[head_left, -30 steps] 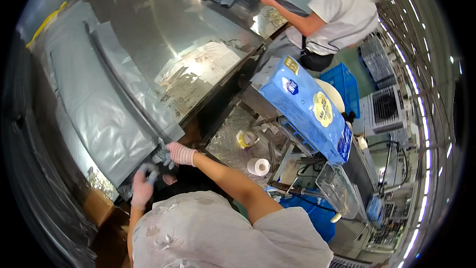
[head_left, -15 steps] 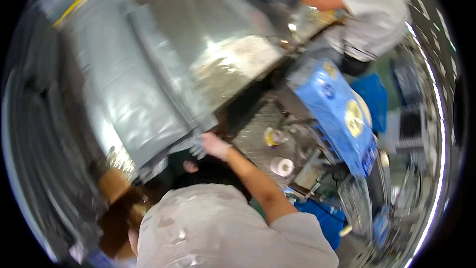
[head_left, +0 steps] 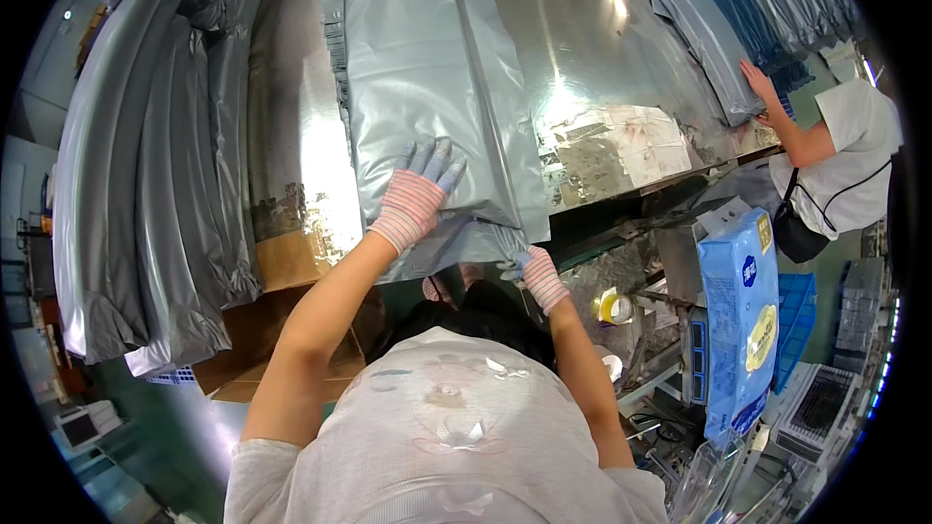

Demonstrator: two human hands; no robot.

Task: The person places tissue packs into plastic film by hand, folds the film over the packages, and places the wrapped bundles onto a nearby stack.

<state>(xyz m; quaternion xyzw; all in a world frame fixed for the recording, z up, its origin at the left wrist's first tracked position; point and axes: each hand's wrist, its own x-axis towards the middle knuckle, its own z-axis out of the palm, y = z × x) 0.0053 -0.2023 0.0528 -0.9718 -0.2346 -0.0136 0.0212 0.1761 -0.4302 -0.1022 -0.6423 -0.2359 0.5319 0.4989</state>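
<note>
Before me a stack of long, shiny grey plastic bags (head_left: 413,58) lies on a metal-topped table. My left hand (head_left: 419,196), in a striped glove with grey-blue fingertips, lies flat on the top bag near its close end, fingers stretched out. At the near right corner, my right hand (head_left: 542,278), gloved the same way, has its fingers closed on the bag's edge. The plastic is creased and bunched between the two hands. How many layers the right fingers hold cannot be made out.
Long grey bags (head_left: 126,175) hang over the table's left side above a cardboard box (head_left: 291,262). At right stand a blue printed package (head_left: 740,320), a blue crate (head_left: 796,315) and a tape roll (head_left: 614,308). A co-worker (head_left: 840,160) handles grey bags across the table.
The view has turned and steadied. My left hand, earlier off the bags, now lies on the top one. The right hand stays at the near corner.
</note>
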